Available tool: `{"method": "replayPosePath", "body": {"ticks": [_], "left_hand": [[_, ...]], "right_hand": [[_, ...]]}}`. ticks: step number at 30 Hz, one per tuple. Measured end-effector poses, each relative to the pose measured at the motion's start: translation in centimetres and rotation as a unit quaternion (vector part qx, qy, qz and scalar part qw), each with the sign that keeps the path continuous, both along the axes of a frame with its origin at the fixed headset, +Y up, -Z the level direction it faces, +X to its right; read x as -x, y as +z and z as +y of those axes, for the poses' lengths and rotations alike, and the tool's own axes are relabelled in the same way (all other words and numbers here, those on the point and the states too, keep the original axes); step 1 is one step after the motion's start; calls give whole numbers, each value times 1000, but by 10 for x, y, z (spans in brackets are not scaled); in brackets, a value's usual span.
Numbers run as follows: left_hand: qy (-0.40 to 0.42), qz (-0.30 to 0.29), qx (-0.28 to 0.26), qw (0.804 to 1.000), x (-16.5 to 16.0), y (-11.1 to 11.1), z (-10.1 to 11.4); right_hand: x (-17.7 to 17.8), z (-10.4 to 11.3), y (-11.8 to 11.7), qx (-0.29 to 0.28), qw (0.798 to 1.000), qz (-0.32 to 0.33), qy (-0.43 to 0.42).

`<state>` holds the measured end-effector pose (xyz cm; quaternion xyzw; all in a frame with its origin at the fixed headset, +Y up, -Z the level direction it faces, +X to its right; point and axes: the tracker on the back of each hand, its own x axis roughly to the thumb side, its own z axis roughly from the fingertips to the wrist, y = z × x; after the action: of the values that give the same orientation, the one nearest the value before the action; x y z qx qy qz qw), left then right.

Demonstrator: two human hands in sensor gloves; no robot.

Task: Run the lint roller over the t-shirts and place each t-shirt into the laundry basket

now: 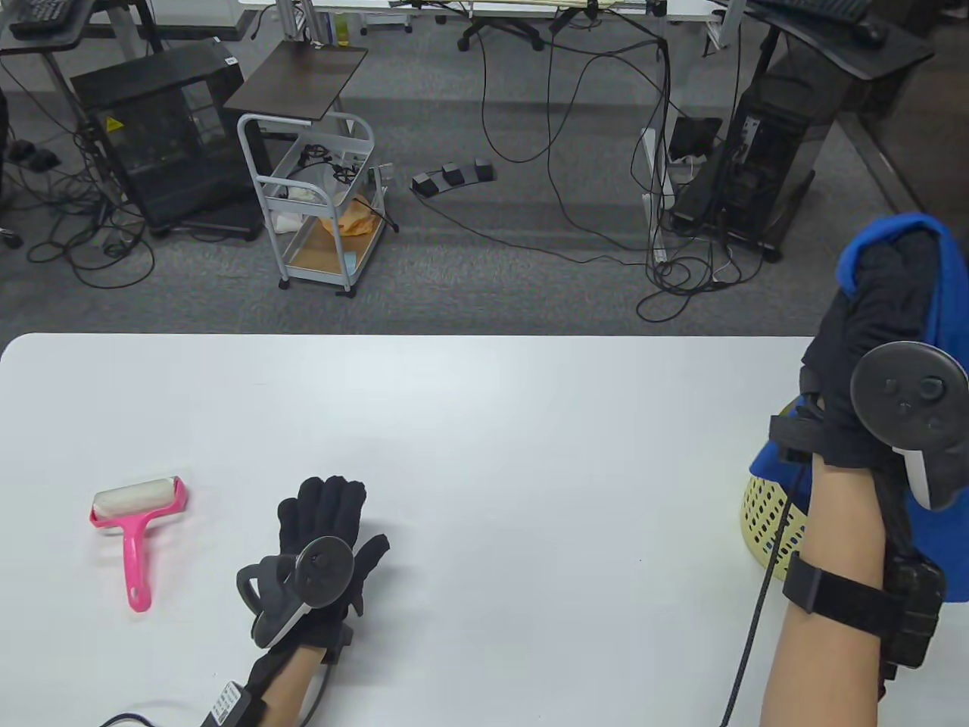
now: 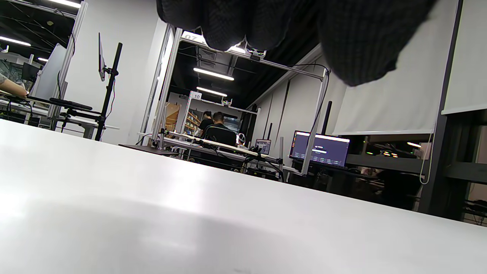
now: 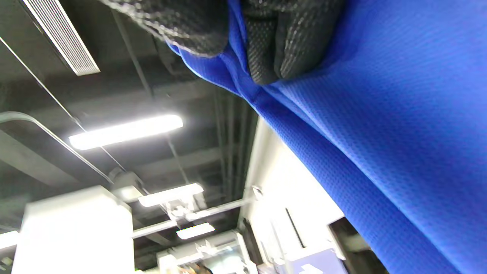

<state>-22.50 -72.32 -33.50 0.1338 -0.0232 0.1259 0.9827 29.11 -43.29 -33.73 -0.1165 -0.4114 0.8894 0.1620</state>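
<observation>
A pink lint roller (image 1: 135, 524) with a white roll lies on the white table (image 1: 484, 424) at the left. My left hand (image 1: 327, 506) rests flat on the table to its right, fingers straight, holding nothing. High at the right edge, my right hand (image 1: 893, 280) grips a blue t-shirt (image 1: 950, 303). The shirt hangs down over a pale yellow laundry basket (image 1: 768, 519) at the table's right end. In the right wrist view the blue t-shirt (image 3: 380, 125) fills the right side, with my fingers (image 3: 274, 42) curled into its fabric.
Beyond the table's far edge is grey floor with cables, a white cart (image 1: 322, 204) and computer towers (image 1: 764, 174). The left wrist view looks low across the table (image 2: 190, 213) toward desks, a monitor (image 2: 319, 150) and seated people.
</observation>
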Motion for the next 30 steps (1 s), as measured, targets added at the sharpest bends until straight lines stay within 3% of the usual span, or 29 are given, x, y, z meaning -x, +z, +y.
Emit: {"method": "replayPosePath", "body": {"ticks": [5, 8, 10, 14, 19, 24, 30], "left_hand": [[-13, 0, 6, 1000, -2, -1, -3], [-14, 1, 7, 1000, -3, -1, -3], [-15, 1, 9, 1000, -3, -1, -3], [-18, 2, 16, 1000, -3, -3, -5], [-19, 4, 21, 1000, -3, -3, -5], [-21, 3, 23, 1000, -3, -3, -5], [-22, 2, 25, 999, -4, -3, -4]], "right_hand": [[-25, -63, -27, 107, 993, -29, -45], [-32, -104, -48, 229, 971, -52, -49], [-33, -119, -55, 263, 961, -65, -45], [-30, -146, -75, 394, 912, -107, -49], [-28, -164, -88, 476, 862, -166, -53], [-34, -182, -92, 501, 842, -163, -117], [-38, -181, -87, 490, 848, -150, -136]]}}
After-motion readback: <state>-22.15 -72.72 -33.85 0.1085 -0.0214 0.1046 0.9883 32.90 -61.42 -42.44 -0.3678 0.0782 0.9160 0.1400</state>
